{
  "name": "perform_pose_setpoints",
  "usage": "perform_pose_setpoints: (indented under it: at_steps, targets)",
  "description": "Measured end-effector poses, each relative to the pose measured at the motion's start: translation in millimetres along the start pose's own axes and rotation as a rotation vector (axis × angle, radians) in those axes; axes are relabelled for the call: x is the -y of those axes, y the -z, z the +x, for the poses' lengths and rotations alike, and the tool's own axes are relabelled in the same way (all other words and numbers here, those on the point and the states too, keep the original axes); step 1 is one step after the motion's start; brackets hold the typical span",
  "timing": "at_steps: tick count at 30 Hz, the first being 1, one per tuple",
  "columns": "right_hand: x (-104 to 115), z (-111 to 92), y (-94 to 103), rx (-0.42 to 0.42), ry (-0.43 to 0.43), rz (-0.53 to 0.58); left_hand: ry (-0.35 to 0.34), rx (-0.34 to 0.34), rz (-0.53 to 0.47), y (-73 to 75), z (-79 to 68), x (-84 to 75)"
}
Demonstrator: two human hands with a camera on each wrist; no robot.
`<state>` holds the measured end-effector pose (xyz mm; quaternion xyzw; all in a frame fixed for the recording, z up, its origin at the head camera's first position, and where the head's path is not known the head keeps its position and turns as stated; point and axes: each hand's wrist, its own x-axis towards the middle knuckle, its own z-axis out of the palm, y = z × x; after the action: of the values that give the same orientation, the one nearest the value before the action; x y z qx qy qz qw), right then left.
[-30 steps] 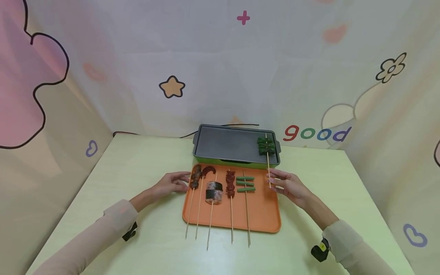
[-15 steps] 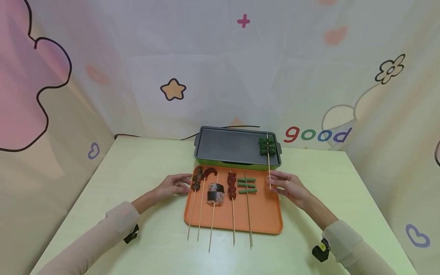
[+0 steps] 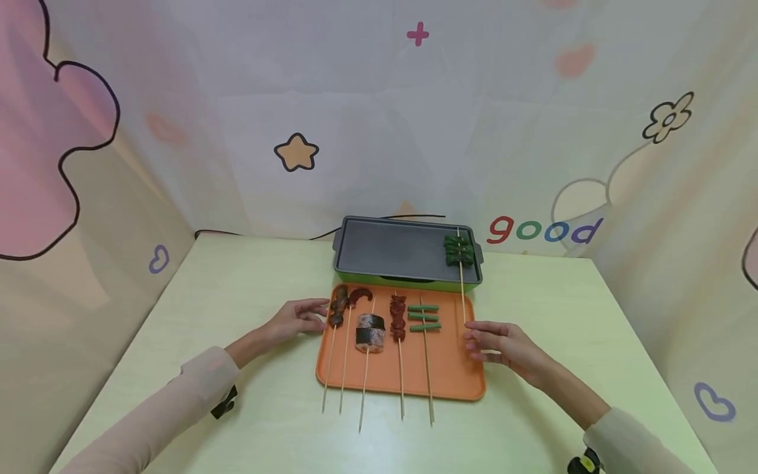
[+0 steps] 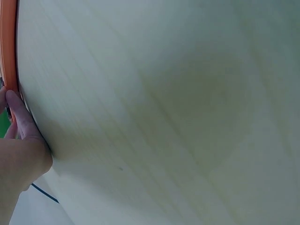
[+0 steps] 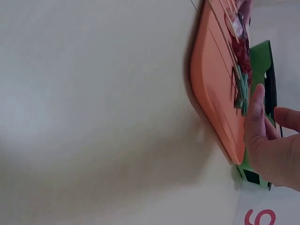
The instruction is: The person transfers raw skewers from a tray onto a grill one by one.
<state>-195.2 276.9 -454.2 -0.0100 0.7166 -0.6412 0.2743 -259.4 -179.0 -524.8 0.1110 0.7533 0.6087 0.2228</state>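
Note:
A green pepper-like skewer (image 3: 459, 250) lies on the right end of the grey griddle (image 3: 397, 247), its stick hanging over the front edge. My right hand (image 3: 500, 345) is at the stick's lower end, above the orange tray's right side; in the right wrist view its fingers stand apart. My left hand (image 3: 296, 318) touches the left rim of the orange tray (image 3: 456, 375) with fingers and thumb nearly straight. On the tray lie a dark brown skewer (image 3: 338, 306), a red curled skewer (image 3: 359, 296), a dark-banded roll skewer (image 3: 370, 332), a red meat skewer (image 3: 398, 317) and a green bean skewer (image 3: 424, 317).
The griddle has a green base and stands behind the tray, close to its back rim. Sticks of several skewers stick out over the tray's front rim onto the pale table (image 3: 249, 401). A black cable (image 3: 326, 235) runs along the back by the printed curtain (image 3: 379, 131).
My right hand has slid down and toward me along the green skewer's stick, and its fingers have come away from it. The skewer stays on the griddle. My left hand keeps its place.

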Motion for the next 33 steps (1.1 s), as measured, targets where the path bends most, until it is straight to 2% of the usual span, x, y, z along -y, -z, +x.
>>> perform_pose_setpoints:
  at_steps: [9, 15, 22, 33]
  targets:
    - [-17.7, -18.3, -21.3, 0.188, -0.027, 0.074, -0.037, 0.003, -0.012, 2.3, -4.0, -0.7]
    - [-27.6, -22.4, -37.3, 0.273, -0.037, 0.147, -0.007, -0.01, 0.004, 1.7, -2.1, 1.0]
    - [-31.8, -17.4, -51.9, 0.289, -0.055, 0.174, -0.007, -0.013, -0.006, 3.4, -2.3, 1.2]
    - [-35.5, -9.6, -58.8, 0.255, -0.091, 0.187, -0.02, 0.0, -0.023, 2.3, -1.5, 2.6]
